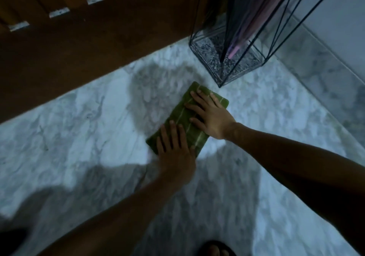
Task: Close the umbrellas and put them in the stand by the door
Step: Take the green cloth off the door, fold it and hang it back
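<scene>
A black wire umbrella stand (207,58) stands on the marble floor beside the wooden door (98,38). Closed umbrellas lean inside it, a dark one (235,22) and a pink one (254,18), tips down on the speckled base. In front of the stand a folded green cloth with pale stripes (180,115) lies on the floor. My left hand (173,149) presses flat on its near end with straight fingers. My right hand (209,115) lies flat on its far end, fingers spread.
White-grey marble floor (79,137) spreads around the cloth. A pale wall with a marble skirting (325,67) runs along the right. A sandalled foot (215,249) shows at the bottom edge.
</scene>
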